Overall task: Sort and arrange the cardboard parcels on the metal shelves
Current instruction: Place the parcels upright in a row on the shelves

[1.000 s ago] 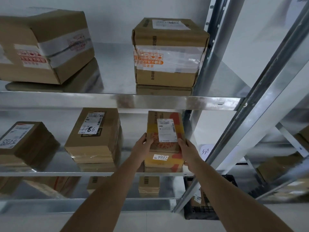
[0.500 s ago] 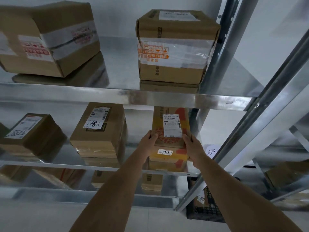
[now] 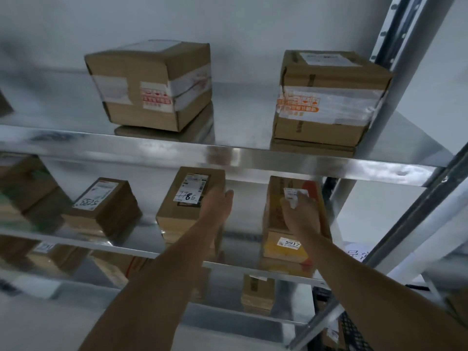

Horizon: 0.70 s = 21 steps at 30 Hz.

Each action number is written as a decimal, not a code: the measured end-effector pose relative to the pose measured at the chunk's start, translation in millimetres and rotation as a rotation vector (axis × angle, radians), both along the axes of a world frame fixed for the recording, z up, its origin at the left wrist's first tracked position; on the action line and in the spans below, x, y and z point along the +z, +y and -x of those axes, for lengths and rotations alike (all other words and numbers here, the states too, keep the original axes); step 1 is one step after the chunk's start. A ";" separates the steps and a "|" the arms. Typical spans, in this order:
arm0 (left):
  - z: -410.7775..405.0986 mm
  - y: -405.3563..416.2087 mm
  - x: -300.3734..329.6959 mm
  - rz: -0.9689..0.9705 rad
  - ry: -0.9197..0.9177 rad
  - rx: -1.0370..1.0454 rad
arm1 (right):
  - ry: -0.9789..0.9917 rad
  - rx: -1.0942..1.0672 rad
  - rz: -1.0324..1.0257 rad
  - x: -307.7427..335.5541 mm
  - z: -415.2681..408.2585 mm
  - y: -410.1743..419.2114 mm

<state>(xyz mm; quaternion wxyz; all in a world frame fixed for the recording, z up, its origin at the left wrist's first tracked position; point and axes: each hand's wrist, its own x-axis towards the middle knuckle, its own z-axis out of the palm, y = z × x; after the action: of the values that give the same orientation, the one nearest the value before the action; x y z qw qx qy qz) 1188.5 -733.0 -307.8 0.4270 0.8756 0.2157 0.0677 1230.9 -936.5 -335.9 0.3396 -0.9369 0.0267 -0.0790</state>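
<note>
On the middle metal shelf [image 3: 101, 245] stands a yellow-orange parcel [image 3: 283, 247] labelled 5917, at the right end. My right hand [image 3: 301, 216] lies flat on its top, fingers reaching over the white label. To its left stands a brown cardboard parcel [image 3: 174, 216] marked 7786. My left hand [image 3: 217, 203] touches that parcel's right side with straight fingers. Between the two parcels is a gap of bare shelf.
Another labelled parcel [image 3: 101, 209] and blurred boxes [image 3: 25, 188] fill the middle shelf's left. The upper shelf [image 3: 278, 160] carries two taped cartons [image 3: 152, 84] [image 3: 329, 97]. A small box [image 3: 257, 292] sits on the lower shelf. A steel upright [image 3: 395, 72] and a black basket [image 3: 354, 333] are at the right.
My left hand has let go of the yellow-orange parcel and moved left to the 7786 parcel. My right hand slid from that parcel's side onto its top. The view swung left.
</note>
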 end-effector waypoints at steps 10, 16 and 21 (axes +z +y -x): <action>26.9 169.7 -16.0 -0.056 0.023 0.098 | 0.353 0.131 -0.241 7.3 30.4 177.6; 28.5 199.9 -50.6 0.311 0.342 -0.076 | 0.519 -0.006 -0.459 -20.6 39.0 221.0; 35.8 202.6 -72.7 0.615 0.282 -0.109 | 0.480 -0.033 -0.562 -32.0 43.9 222.4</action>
<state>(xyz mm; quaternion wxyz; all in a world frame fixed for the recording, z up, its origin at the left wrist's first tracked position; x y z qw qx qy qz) 1152.7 -530.3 -380.5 0.6402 0.7167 0.2357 -0.1450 1187.0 -714.1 -368.0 0.5664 -0.7984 0.1411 0.1478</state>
